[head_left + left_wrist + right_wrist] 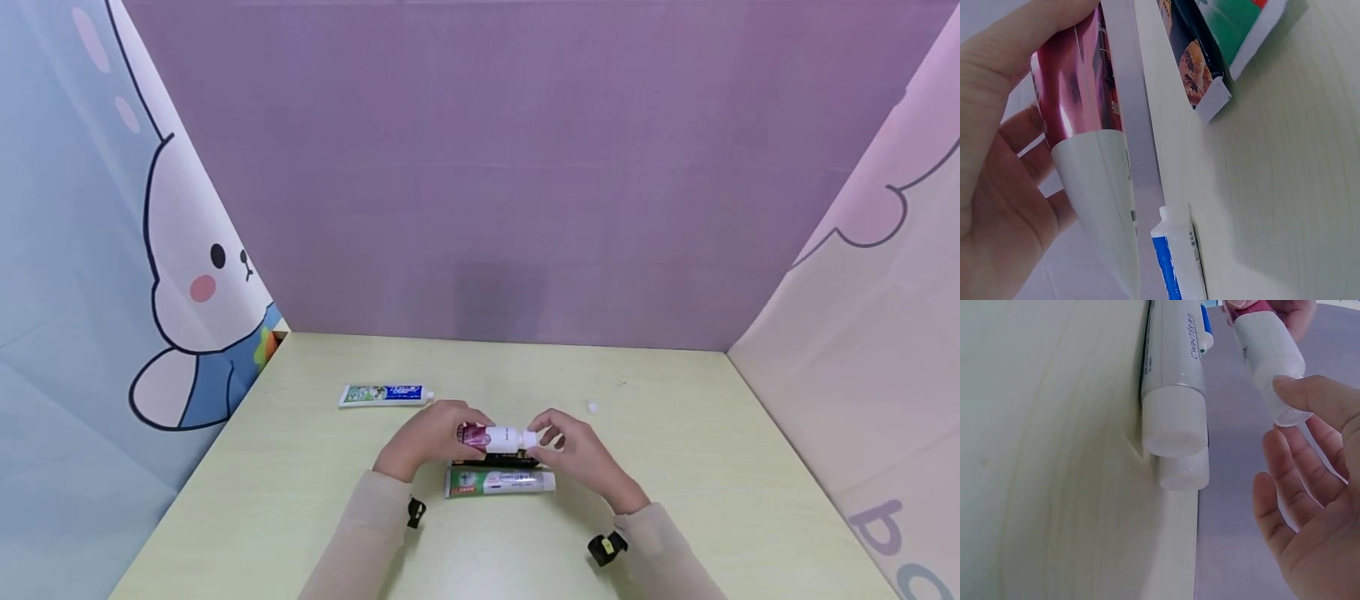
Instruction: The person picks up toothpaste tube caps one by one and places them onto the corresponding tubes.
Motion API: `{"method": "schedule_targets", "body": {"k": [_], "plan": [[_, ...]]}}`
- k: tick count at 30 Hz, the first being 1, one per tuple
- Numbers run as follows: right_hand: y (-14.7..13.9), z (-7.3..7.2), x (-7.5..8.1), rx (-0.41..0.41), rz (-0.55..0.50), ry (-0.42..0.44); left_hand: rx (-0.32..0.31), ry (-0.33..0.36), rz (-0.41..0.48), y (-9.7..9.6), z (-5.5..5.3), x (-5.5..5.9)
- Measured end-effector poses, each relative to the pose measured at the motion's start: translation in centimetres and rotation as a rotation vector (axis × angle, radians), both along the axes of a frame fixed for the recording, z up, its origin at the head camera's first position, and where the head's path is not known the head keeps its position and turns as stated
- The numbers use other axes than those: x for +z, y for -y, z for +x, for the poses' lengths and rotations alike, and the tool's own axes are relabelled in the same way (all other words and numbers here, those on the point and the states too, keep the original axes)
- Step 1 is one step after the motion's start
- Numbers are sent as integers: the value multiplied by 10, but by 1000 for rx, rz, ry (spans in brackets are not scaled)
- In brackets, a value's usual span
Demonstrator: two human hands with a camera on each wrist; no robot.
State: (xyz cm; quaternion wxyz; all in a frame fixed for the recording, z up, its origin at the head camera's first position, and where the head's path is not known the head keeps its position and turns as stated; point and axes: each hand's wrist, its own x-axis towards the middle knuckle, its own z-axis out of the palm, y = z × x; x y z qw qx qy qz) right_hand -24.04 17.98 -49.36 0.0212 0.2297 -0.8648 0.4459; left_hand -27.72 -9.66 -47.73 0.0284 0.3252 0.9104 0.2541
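A toothpaste tube [501, 439], wine-red and white, is held above the table with its capped end to the right. My left hand [438, 435] grips its red end between thumb and fingers, as the left wrist view confirms on the shiny red part [1075, 81]. At the other end, my right hand [576, 452] pinches the white cap [1291, 412] between thumb and index finger, its other fingers spread loosely. Just below lie a black toothpaste tube [491, 461], partly hidden, and a green-and-white toothpaste tube [517, 482], both capped at the right.
Further back on the left lies a blue-and-green toothpaste tube [385, 396]; its bare threaded nozzle [1165, 214] shows in the left wrist view. A small white cap [592, 407] sits on the table [712, 475] right of centre. A purple cloth wall [495, 167] stands behind.
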Motion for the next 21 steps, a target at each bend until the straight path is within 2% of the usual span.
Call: {"method": "schedule_targets", "body": {"k": [7, 21], "plan": [[2, 0, -2, 2, -12, -6, -22, -16, 2, -1, -2, -1], [3, -2, -4, 15, 0, -2, -10, -14, -1, -2, -1, 1]]}}
